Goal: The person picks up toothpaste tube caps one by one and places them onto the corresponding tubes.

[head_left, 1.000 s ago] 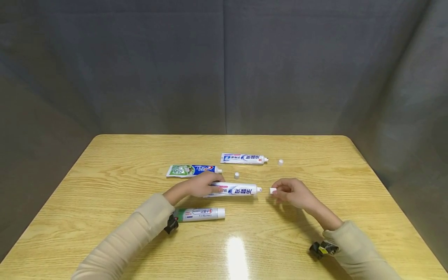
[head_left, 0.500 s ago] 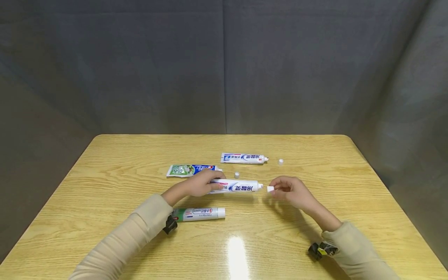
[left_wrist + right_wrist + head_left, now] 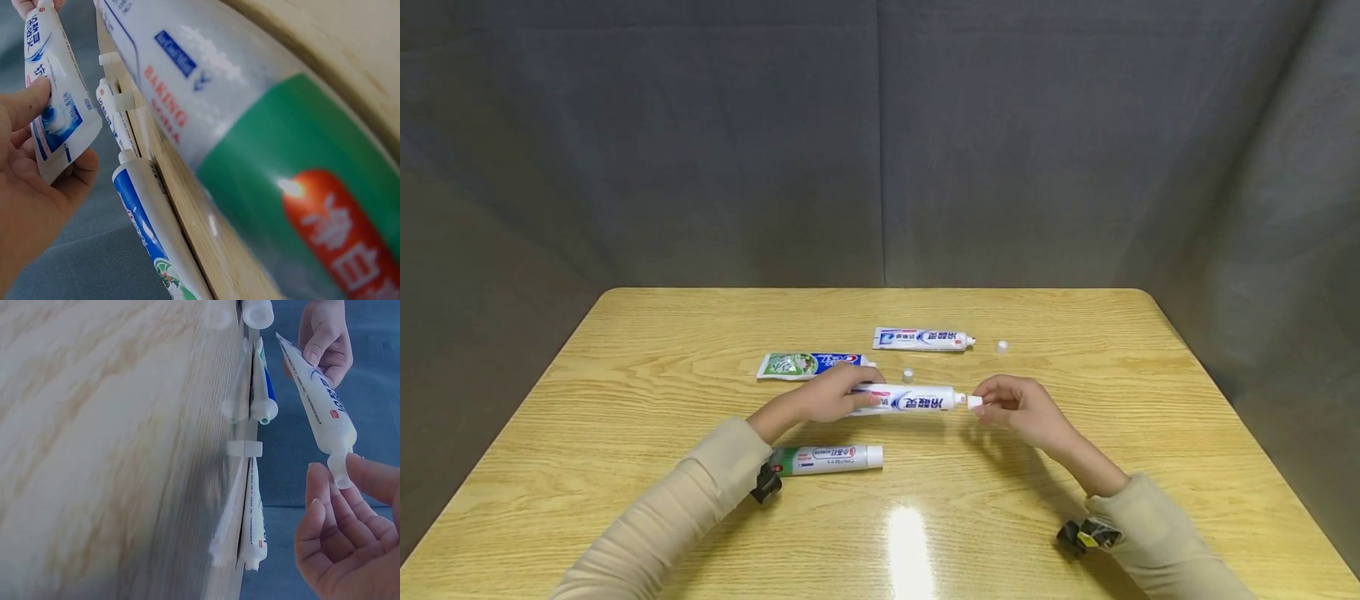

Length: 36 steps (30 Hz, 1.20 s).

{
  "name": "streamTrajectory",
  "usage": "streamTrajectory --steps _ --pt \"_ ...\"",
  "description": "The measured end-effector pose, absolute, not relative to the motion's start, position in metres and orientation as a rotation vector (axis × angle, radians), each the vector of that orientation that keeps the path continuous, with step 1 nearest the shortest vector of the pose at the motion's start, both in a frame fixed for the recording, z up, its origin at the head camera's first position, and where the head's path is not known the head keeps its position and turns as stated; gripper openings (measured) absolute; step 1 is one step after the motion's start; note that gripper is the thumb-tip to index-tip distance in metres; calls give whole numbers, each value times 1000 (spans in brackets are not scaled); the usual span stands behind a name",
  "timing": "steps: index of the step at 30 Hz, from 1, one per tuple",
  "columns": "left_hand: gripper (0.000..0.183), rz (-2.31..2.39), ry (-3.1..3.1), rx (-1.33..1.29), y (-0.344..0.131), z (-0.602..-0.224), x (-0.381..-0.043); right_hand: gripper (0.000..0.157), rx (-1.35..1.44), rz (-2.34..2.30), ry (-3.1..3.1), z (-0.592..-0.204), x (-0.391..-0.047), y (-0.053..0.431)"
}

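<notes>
My left hand [image 3: 835, 393] grips a white toothpaste tube [image 3: 917, 399] with blue lettering near its flat end. The tube is held above the table, its nozzle pointing right. In the left wrist view, the thumb [image 3: 31, 100] presses on the printed face. Between thumb and fingertips, my right hand [image 3: 1026, 412] pinches a small white cap [image 3: 975, 402]. This cap is at the nozzle's tip, in line with it; how far it sits over the nozzle I cannot tell. The right wrist view shows the cap [image 3: 339, 470] against the tube's neck.
On the wooden table [image 3: 1075, 333] lie a green-and-blue toothpaste tube [image 3: 812, 365], another white uncapped tube [image 3: 921, 339], and a capped green-and-white tube [image 3: 831, 459] nearer the front. Two loose white caps stand by the uncapped tubes, one cap [image 3: 907, 375] mid-table, another cap [image 3: 1002, 347] farther right.
The held tube has risen slightly and moved a little right. My right hand has brought the cap leftward, closing the gap to the nozzle. The other tubes have stayed put.
</notes>
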<state>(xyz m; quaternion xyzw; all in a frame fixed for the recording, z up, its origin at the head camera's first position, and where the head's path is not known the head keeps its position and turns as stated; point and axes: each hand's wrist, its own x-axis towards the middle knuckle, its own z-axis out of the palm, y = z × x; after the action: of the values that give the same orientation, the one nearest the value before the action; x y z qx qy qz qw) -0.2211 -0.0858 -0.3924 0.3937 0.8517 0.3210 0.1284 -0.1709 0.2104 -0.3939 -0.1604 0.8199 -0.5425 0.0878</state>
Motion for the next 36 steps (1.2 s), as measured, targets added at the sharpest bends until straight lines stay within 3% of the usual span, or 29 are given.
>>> streamTrajectory --steps 36 --pt "14 987 2460 1145 -82 -391 -220 15 -467 -1694 2498 -400 -170 201"
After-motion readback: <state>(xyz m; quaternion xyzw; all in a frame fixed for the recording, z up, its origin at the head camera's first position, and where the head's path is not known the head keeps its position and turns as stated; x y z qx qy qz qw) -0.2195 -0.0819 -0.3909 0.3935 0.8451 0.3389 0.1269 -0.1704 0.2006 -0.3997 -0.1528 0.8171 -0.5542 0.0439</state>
